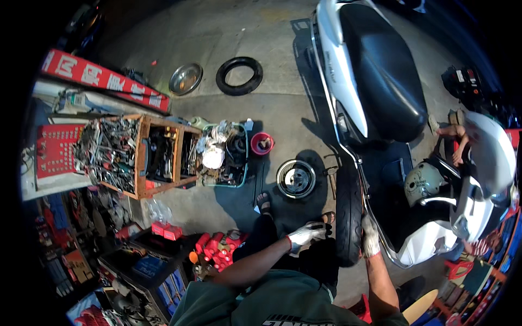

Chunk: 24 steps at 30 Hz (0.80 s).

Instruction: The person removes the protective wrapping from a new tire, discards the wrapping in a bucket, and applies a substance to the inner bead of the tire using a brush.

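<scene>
My left hand (306, 234), in a pale work glove with red cuff, is closed at the lower middle, left of a black tire (348, 217); a small dark thing at its fingertips is too small to name. My right hand (370, 234), gloved alike, grips the right side of that tire, which stands upright against the white scooter (353, 108). A metal wheel rim (296, 179) lies on the concrete beyond my left hand, with a hammer (331, 182) beside it. My sandaled feet show near the rim.
At left stand a wooden tool cart (141, 155), a crate of rags (223, 155) and a red bucket (262, 143). A loose tire (239, 75) and metal basin (185, 78) lie farther off. A helmet (423, 182) rests on the scooter; another person's limbs (457, 138) show beyond it.
</scene>
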Motion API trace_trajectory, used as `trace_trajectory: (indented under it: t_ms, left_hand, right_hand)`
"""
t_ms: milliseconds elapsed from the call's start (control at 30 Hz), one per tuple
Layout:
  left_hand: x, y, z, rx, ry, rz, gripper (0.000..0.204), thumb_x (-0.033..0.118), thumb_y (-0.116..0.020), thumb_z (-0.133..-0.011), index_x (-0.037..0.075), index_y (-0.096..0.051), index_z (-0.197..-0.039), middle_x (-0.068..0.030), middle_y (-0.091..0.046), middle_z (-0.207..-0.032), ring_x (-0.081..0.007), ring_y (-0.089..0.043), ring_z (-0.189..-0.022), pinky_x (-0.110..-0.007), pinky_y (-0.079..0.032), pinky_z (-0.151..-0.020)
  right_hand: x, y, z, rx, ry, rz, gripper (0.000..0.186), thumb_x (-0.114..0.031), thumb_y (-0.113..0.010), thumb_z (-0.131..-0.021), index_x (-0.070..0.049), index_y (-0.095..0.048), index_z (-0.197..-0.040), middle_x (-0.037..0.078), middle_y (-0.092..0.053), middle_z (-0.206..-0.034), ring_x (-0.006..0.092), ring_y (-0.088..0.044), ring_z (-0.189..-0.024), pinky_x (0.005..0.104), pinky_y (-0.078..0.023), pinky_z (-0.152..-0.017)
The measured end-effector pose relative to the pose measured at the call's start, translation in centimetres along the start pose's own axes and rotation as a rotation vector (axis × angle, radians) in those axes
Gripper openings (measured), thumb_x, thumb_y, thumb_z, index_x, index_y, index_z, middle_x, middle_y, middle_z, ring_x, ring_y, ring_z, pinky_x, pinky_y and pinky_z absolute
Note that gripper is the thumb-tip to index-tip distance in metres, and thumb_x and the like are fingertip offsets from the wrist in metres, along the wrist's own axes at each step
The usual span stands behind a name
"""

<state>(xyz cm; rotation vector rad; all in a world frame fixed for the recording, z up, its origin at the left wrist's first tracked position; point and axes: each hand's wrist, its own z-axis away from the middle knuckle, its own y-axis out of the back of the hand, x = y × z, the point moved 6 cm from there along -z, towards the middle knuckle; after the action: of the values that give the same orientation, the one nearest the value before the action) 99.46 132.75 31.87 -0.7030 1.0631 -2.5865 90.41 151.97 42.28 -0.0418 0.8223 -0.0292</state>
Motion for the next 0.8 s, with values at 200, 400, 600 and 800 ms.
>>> trace_trajectory:
  t_ms: [200,400,600,800]
  left_hand:
    - [3.5,10.3,-0.4,0.229,-0.376,-0.019,0.073,0.029,-0.069,-0.092,0.002,-0.033,-0.149,-0.0184,-0.043,-0.148,-0.0255,-0.044,-0.135,-0.034,-0.036,-0.112]
    - [15.3,17.9,-2.5,0.788,-0.409,-1.031,0.100,0.046,-0.078,-0.077,-0.001,-0.027,-0.149,-0.0276,-0.038,-0.146,-0.0369,-0.041,-0.136,-0.042,-0.034,-0.113]
    - [21.2,26.9,-10.5,1.070,-0.767,-1.235,0.105,0.030,-0.083,-0.069,-0.003,-0.024,-0.149,-0.0294,-0.038,-0.146,-0.0401,-0.041,-0.135,-0.044,-0.037,-0.112]
    - [24.8,33.4,-20.3,1.113,-0.628,-1.411,0.103,0.044,-0.079,-0.071,-0.002,-0.029,-0.148,-0.0289,-0.048,-0.135,-0.0410,-0.046,-0.129,-0.044,-0.039,-0.109]
  right_hand:
    - [3.6,-12.6,-14.1,-0.107,-0.187,-0.589,0.057,-0.044,-0.054,-0.099,-0.006,-0.047,-0.141,0.010,-0.055,-0.136,0.0247,-0.055,-0.121,0.0397,-0.043,-0.105]
    - [6.3,-21.6,-29.0,-0.326,-0.186,-0.688,0.064,-0.044,-0.056,-0.096,-0.008,-0.040,-0.147,0.012,-0.045,-0.147,0.0321,-0.043,-0.132,0.0468,-0.034,-0.113]
    - [7.3,-26.6,-42.2,-0.493,-0.119,-0.878,0.037,-0.030,-0.057,-0.097,-0.009,-0.057,-0.128,0.012,-0.063,-0.124,0.0296,-0.060,-0.114,0.0470,-0.046,-0.103]
    - [11.5,-27.1,-54.1,-0.345,-0.065,-0.820,0.033,-0.035,-0.045,-0.102,-0.010,-0.058,-0.119,0.010,-0.066,-0.112,0.0260,-0.064,-0.103,0.0468,-0.053,-0.091]
